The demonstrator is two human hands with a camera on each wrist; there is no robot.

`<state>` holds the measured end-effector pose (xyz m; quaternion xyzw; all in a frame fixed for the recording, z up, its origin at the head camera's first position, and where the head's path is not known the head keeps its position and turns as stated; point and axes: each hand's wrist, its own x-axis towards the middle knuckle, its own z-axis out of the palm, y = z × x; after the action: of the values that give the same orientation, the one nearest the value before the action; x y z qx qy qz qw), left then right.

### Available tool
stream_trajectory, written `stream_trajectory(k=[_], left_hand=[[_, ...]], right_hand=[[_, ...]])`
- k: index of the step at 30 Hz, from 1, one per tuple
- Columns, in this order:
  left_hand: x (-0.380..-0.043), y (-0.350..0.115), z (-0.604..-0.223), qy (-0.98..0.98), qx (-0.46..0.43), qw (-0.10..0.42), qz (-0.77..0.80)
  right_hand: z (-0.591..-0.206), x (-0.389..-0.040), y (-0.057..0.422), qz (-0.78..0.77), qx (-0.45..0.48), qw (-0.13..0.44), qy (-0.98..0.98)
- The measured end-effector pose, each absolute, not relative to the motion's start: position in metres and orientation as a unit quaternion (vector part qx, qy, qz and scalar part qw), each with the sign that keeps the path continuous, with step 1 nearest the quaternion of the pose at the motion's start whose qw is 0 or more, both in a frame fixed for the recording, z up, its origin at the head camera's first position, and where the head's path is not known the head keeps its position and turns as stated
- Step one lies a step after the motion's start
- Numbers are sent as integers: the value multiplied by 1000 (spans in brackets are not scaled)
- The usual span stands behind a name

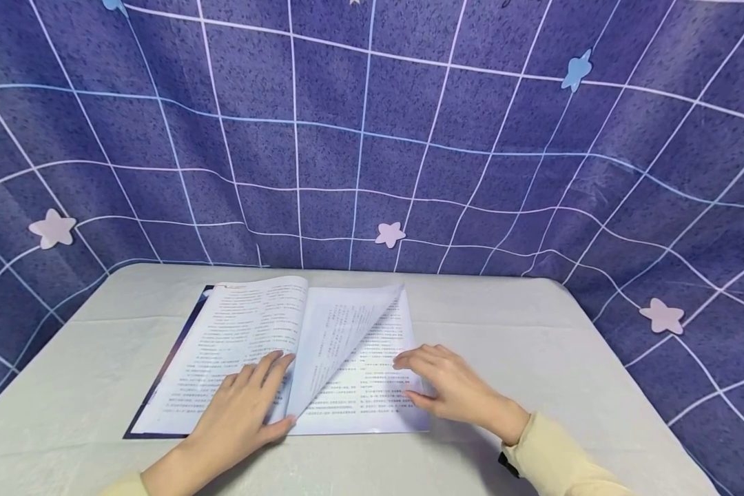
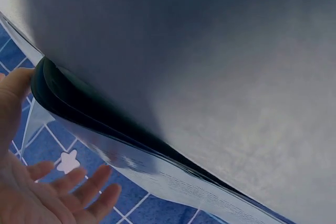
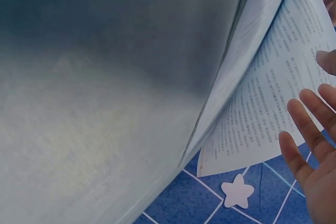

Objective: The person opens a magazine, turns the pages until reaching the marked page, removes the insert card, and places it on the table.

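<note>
A printed book (image 1: 242, 324) lies spread on the table, its dark cover edge showing along the left. One page (image 1: 347, 324) stands lifted and bent diagonally over the right-hand side; the right wrist view also catches this raised page (image 3: 262, 93). My left hand (image 1: 244, 396) rests on the left page beside the fold, its thumb at the fold's bottom edge. Seen from the wrist, that left hand (image 2: 63, 198) has its fingers spread. Over the right page's outer edge is my right hand (image 1: 449, 386), fingers loosely bent, holding nothing. The right hand (image 3: 315, 145) appears apart from the raised page.
A pale cloth covers the table (image 1: 502, 324), which extends on both sides of the book. Behind it hangs a blue curtain (image 1: 328, 158) with a grid of lines and star shapes (image 1: 390, 235).
</note>
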<state>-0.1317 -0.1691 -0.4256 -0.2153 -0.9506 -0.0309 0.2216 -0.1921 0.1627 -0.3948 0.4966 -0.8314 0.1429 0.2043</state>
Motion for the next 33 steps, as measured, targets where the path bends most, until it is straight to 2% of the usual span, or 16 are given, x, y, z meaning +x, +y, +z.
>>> stream_trajectory(k=[20,29,33], left_hand=[[-135,-171,-422,-921,-253,294,-47],[-134,-171,-425,-930,-257,258,-55],[-134,-171,-426,-926,-266,262,-48]], right_hand=[[-402,-189,163,124,502,180,-837],[-405,-188,163,124,499,168,-841],[-406,-188,163,125,499,165,-841]])
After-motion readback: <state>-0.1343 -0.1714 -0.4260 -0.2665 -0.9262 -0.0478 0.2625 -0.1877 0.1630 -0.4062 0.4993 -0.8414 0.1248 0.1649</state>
